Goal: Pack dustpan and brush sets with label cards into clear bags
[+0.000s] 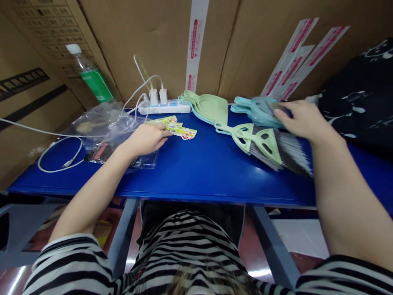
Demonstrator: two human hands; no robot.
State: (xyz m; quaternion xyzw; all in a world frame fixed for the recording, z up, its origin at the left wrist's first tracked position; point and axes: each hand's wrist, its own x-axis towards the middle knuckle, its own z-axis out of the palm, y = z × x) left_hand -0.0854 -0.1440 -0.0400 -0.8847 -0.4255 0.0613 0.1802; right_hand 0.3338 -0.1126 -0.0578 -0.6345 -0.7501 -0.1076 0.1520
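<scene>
My left hand (150, 138) lies over the left ends of several printed cards (184, 132) in yellow-green and white, its fingers curled together. What sits under the fingertips is hidden. Farther right, my right hand (302, 116) reaches over a stack of light blue dustpans (259, 110), thumb and fingers apart at the stack's right end. Pale green dustpans (211, 106) lie nested left of that stack, with a blue one beneath. In front are small hand brushes with green heads (267, 143) and grey bristles (296, 151), partly overlapping.
A white power strip (172, 107) with chargers and cables stands by the cardboard wall (153, 37). Crumpled clear plastic bags (104, 121), a looped white cable (43, 167) and a green-labelled bottle (95, 84) are at left. A dark patterned bag (365, 98) borders the blue table (196, 176) at right.
</scene>
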